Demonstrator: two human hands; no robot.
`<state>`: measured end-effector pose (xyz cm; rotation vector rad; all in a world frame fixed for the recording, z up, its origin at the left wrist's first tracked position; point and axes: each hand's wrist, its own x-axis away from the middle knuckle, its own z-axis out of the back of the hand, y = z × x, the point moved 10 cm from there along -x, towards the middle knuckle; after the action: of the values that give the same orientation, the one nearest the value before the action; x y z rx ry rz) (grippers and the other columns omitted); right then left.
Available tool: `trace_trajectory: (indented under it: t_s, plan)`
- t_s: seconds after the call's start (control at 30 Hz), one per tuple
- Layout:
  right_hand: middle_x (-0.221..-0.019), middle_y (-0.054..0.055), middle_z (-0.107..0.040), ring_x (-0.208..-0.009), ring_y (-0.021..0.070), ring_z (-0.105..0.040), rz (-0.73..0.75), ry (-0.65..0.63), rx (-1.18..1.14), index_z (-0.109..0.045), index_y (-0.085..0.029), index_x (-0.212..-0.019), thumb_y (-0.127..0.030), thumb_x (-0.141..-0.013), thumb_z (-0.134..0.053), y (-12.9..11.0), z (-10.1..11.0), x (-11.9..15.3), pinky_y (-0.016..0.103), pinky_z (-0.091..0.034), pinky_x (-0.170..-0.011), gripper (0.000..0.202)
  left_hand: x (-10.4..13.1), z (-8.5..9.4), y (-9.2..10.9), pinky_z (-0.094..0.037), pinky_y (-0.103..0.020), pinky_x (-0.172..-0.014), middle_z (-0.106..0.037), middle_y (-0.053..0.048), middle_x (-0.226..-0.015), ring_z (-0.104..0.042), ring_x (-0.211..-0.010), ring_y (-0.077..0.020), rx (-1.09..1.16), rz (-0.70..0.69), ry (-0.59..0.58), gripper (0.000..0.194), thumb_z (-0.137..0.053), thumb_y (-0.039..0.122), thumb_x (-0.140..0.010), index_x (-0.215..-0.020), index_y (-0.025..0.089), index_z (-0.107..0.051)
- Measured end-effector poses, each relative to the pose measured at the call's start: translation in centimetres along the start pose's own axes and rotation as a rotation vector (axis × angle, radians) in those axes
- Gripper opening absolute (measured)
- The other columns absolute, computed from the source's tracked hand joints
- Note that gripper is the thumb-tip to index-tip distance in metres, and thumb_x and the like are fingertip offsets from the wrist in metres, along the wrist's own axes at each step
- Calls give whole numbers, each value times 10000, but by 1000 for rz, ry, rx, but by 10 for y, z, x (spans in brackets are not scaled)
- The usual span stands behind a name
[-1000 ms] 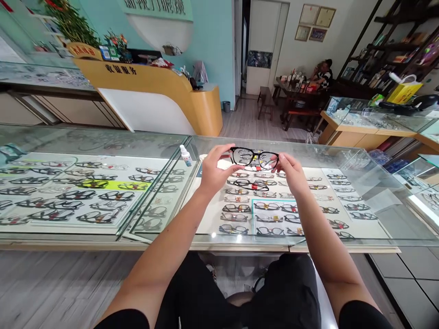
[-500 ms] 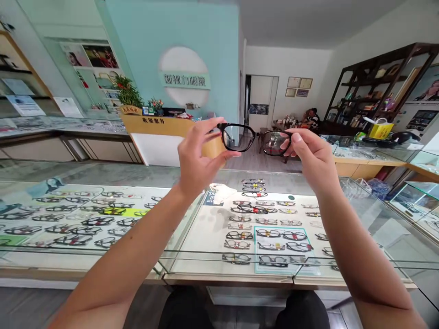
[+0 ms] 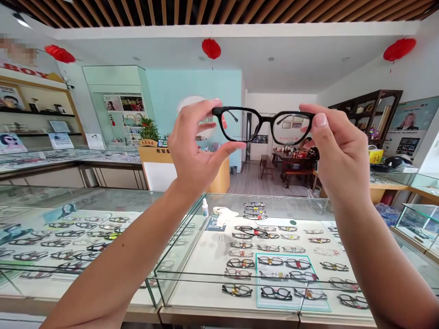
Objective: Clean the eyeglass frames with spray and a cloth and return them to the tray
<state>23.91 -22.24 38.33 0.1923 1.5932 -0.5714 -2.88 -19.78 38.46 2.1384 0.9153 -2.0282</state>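
A pair of black-framed eyeglasses (image 3: pixel 265 119) is held up level, above the glass counter, with both lenses facing me. My left hand (image 3: pixel 194 137) is closed on the left end of the frame, index finger at the top corner and thumb below the left lens. My right hand (image 3: pixel 338 146) grips the right end, its thumb in front of the hinge and its other fingers behind. The temple arms point away from me and show partly through the lenses.
Below lies a glass display case (image 3: pixel 199 292) with rows of eyeglasses. A small white bottle (image 3: pixel 205 208) and a crumpled white cloth (image 3: pixel 224 214) sit near its back. Beyond are a cashier desk (image 3: pixel 156 160), a dark wooden table (image 3: pixel 291 157) and a yellow bag (image 3: pixel 376 155).
My view has tilted up, bringing red lanterns and the slatted ceiling into sight. The eyeglasses have come closer and turned squarer to me, still between both hands.
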Motion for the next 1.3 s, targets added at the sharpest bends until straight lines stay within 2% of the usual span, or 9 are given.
trace_trajectory:
  t_s: [0.13,0.27,0.4,0.47,0.6,0.77,0.9,1.07,1.3]
  plan:
    - [-1106,65,-783,-1108,261,-741,-13,14,-27,-810,-323,-1334,-503,-1105,-601,-8,9,-5,492,-595,-1020,359,-15,0,4,-698,-414,-879,-726,-49,-1311,-781,-1096,-251,-35,21,26,882,-797,881,-724,-1417,365,-624]
    - [-1111,31,-770,-1083,238,-729,4,17,-40,-786,-363,-1324,-519,-1113,-577,-16,12,-8,402,-609,-859,335,-22,5,12,-688,-446,-866,-729,-93,-1316,-797,-1042,-262,3,-112,75,1003,-829,880,-684,-1470,296,-609]
    - [-1080,30,-769,-1058,225,-723,8,29,-63,-788,-338,-1274,-513,-1110,-588,-23,11,-11,369,-593,-804,312,-24,10,13,-679,-458,-844,-709,-95,-1320,-800,-1073,-291,20,-160,93,1043,-842,881,-667,-1502,304,-601]
    - [-1085,37,-772,-1037,223,-724,7,37,-75,-793,-320,-1258,-496,-1110,-595,-27,10,-12,368,-586,-797,304,-25,13,13,-680,-475,-861,-691,-91,-1329,-791,-1121,-311,22,-129,89,1022,-825,890,-684,-1496,311,-602]
    - [-1136,37,-781,-1061,241,-738,17,43,-91,-797,-344,-1258,-500,-1111,-591,-31,8,-11,379,-589,-817,297,-27,16,6,-674,-497,-948,-666,-68,-1356,-763,-1226,-321,13,3,70,890,-787,867,-765,-1471,359,-595]
    - [-1113,44,-769,-1105,278,-769,25,22,-103,-778,-358,-1306,-585,-1106,-556,-30,5,-8,413,-628,-855,376,-30,17,17,-698,-443,-816,-676,-66,-1339,-784,-1178,-304,-25,-141,87,1013,-752,939,-713,-1521,358,-560]
    - [-1120,39,-765,-1147,294,-778,41,12,-50,-758,-367,-1348,-622,-1114,-503,-32,4,-6,448,-663,-862,430,-31,18,16,-694,-381,-800,-712,-101,-1338,-768,-1205,-308,24,-139,104,1026,-834,873,-672,-1499,309,-605]
    - [-1075,54,-773,-1152,314,-781,35,14,-46,-753,-355,-1367,-632,-1111,-497,-34,5,-4,466,-675,-849,456,-29,21,22,-678,-341,-756,-705,-99,-1364,-791,-1142,-284,58,-188,115,1037,-846,845,-683,-1546,330,-593]
    - [-1341,58,-755,-1236,320,-750,16,2,-43,-707,-371,-1355,-621,-1116,-489,-32,4,-3,495,-646,-976,409,-28,22,16,-687,-404,-878,-654,-116,-1474,-743,-1284,-334,50,-120,101,1058,-796,894,-689,-1553,334,-555]
